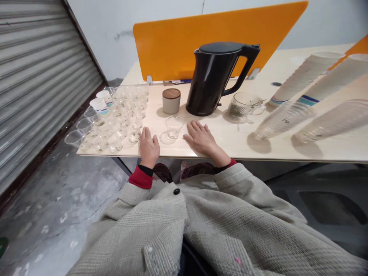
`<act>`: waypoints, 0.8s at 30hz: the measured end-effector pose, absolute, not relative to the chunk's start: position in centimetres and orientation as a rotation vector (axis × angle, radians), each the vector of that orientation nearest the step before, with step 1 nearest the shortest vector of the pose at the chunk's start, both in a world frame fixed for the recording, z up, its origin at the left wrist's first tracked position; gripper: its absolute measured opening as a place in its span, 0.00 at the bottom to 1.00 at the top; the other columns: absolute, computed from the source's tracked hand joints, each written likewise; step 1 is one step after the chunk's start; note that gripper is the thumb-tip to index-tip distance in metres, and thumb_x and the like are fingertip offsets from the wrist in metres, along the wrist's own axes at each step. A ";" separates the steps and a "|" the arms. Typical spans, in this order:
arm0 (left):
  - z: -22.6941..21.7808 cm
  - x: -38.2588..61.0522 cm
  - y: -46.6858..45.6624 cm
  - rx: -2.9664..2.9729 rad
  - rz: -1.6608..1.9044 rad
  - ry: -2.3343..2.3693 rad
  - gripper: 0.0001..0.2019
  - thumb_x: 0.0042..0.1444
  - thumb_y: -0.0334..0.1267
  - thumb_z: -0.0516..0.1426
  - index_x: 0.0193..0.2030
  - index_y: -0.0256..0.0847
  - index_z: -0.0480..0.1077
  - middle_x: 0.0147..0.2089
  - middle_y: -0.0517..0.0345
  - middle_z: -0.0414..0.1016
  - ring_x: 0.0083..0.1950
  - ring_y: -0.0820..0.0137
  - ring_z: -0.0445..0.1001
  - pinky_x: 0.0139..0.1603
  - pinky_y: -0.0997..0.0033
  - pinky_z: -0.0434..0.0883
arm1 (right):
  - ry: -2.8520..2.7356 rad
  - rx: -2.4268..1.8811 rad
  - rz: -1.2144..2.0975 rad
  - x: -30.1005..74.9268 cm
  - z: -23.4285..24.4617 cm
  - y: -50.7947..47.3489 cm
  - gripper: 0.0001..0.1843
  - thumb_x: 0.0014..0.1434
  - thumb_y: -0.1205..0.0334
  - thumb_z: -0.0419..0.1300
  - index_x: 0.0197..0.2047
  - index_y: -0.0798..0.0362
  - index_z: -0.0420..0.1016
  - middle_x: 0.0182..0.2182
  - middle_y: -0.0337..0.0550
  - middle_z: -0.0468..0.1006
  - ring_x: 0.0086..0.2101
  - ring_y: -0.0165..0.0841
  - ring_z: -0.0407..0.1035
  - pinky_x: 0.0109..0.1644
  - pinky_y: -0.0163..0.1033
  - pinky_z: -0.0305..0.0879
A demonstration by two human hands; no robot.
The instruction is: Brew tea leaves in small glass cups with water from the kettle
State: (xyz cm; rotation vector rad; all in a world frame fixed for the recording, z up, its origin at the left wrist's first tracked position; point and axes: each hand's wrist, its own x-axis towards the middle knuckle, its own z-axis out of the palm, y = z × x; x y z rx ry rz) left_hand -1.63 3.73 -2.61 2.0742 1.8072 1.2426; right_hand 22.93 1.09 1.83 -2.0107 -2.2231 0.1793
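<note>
A clear plastic cup [174, 128] stands upright on the table between my two hands. My left hand [149, 147] rests at the table's front edge, fingers stretched out, holding nothing. It lies beside a crowd of clear cups [123, 122] with dark bits in their bottoms. My right hand [200, 138] lies flat on the table to the right of the single cup, palm down and fingers spread. Behind that cup is a grey canister [171, 104] with a wooden lid. Farther right stands a black electric kettle [208, 82], its handle pointing right.
A glass cup [240, 106] with dark contents and a spoon sits right of the kettle. Tall stacks of paper cups [307, 74] and clear plastic cups [283, 119] stand at the right. Two paper cups [99, 106] are at the left. An orange divider [172, 50] rises behind.
</note>
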 end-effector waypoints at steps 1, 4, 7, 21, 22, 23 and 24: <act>-2.6 -1.6 3.7 2.091 1.230 1.809 0.28 0.69 0.38 0.52 0.73 0.30 0.65 0.76 0.31 0.68 0.81 0.51 0.63 0.83 0.45 0.58 | -2.221 -2.011 0.174 22.9 1.8 1.1 0.39 0.76 0.47 0.43 0.80 0.64 0.54 0.81 0.60 0.51 0.79 0.54 0.45 0.82 0.67 0.42; -2.4 -1.5 3.4 2.150 1.151 1.831 0.28 0.69 0.37 0.51 0.73 0.29 0.65 0.76 0.31 0.68 0.80 0.51 0.65 0.82 0.46 0.60 | -2.223 -2.012 0.167 22.9 1.8 1.1 0.39 0.76 0.47 0.43 0.80 0.65 0.54 0.81 0.61 0.52 0.79 0.54 0.45 0.82 0.67 0.42; -2.1 -1.3 3.0 2.216 1.061 1.845 0.27 0.70 0.37 0.49 0.73 0.29 0.65 0.76 0.32 0.68 0.79 0.51 0.66 0.82 0.46 0.61 | -2.225 -2.020 0.161 22.9 1.7 1.1 0.39 0.76 0.47 0.42 0.80 0.64 0.54 0.81 0.60 0.51 0.79 0.53 0.45 0.82 0.66 0.42; 0.9 0.8 1.2 2.435 0.371 2.001 0.28 0.74 0.37 0.45 0.77 0.28 0.62 0.81 0.36 0.60 0.83 0.51 0.59 0.83 0.44 0.57 | -2.221 -2.032 0.158 22.8 1.7 1.2 0.39 0.76 0.47 0.43 0.80 0.63 0.56 0.81 0.60 0.52 0.79 0.53 0.45 0.81 0.67 0.45; 1.1 0.9 1.2 2.441 0.346 1.997 0.28 0.74 0.37 0.45 0.77 0.28 0.62 0.81 0.37 0.61 0.83 0.50 0.58 0.83 0.43 0.57 | -2.219 -2.028 0.155 22.8 1.6 1.2 0.39 0.75 0.47 0.43 0.79 0.62 0.56 0.81 0.60 0.52 0.79 0.53 0.45 0.81 0.67 0.45; 1.2 1.0 1.2 2.447 0.328 1.992 0.28 0.74 0.37 0.45 0.77 0.29 0.62 0.81 0.37 0.61 0.83 0.50 0.58 0.83 0.42 0.57 | -2.217 -2.029 0.155 22.8 1.5 1.2 0.39 0.75 0.47 0.43 0.79 0.62 0.56 0.81 0.59 0.52 0.79 0.53 0.45 0.81 0.68 0.45; 1.4 1.1 1.2 2.454 0.313 1.984 0.28 0.74 0.37 0.45 0.76 0.29 0.63 0.81 0.38 0.61 0.83 0.50 0.58 0.83 0.42 0.57 | -2.217 -2.034 0.157 22.8 1.5 1.2 0.39 0.75 0.47 0.43 0.79 0.62 0.56 0.81 0.59 0.52 0.79 0.53 0.45 0.81 0.67 0.45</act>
